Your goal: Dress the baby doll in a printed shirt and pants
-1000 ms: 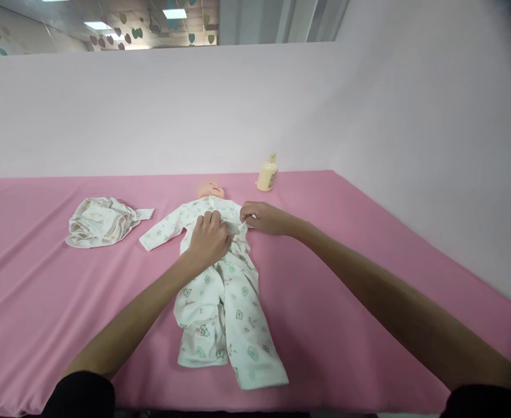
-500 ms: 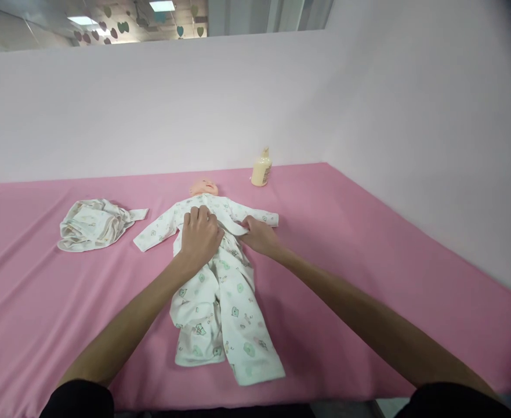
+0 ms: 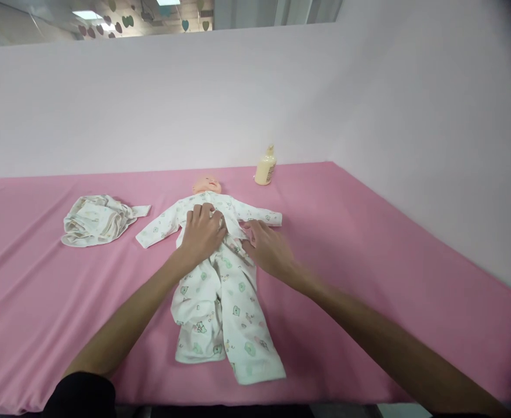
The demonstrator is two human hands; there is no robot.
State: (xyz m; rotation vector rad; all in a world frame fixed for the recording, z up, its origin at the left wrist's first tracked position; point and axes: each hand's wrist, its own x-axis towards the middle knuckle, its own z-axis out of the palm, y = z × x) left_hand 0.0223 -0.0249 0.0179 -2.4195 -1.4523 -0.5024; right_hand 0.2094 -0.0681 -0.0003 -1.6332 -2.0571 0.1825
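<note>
On the pink-covered surface a baby doll (image 3: 207, 184) lies on its back, head away from me. It wears a white printed baby shirt (image 3: 224, 203) with both sleeves spread out, and matching baby pants (image 3: 240, 302) with green animal prints. My left hand (image 3: 203, 232) is closed over the shirt's lower front, its fingers curled into the cloth; their tips are hidden. At the shirt's right-hand lower edge is my right hand (image 3: 270, 247), thumb and fingers apart beside the hem. The doll's hands and feet do not show.
A crumpled white printed cloth (image 3: 101, 220) lies left of the doll. Behind it to the right stands a pale yellow pump bottle (image 3: 265, 168). The pink cover (image 3: 346, 278) reaches white walls (image 3: 172, 110) at the back and right.
My right hand has moved from the right-hand sleeve down to the shirt's side hem, and its fingers have parted. That sleeve now lies stretched out in view. My left hand stays on the shirt front.
</note>
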